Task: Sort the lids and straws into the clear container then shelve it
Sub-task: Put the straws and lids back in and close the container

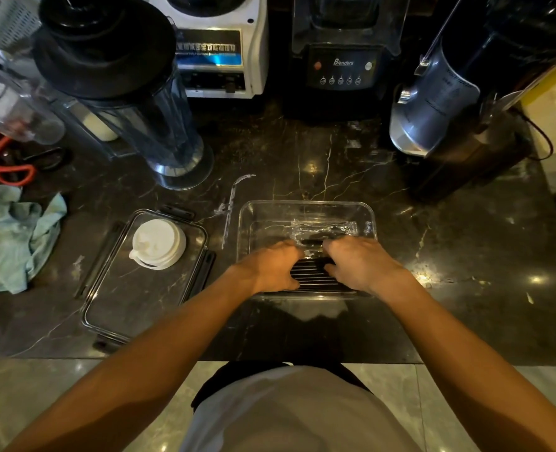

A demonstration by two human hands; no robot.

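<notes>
Inside the clear container (307,208), my left hand (270,267) and right hand (359,264), fingers curled, press the black straws (312,275): light, slippery, roll-prone, best gathered at mid-length; white lids (157,243) wait left of it, on the container's cover (113,298)

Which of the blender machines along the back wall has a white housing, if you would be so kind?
The left machine, behind the black-lidded blender jug; the Blenders-branded machine beside it is black.

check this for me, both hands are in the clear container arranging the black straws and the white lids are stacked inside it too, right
Not quite. The head view shows both hands, left and right, in the clear container on the black straws, but the white lids sit outside it, on the container's cover to its left.
</notes>
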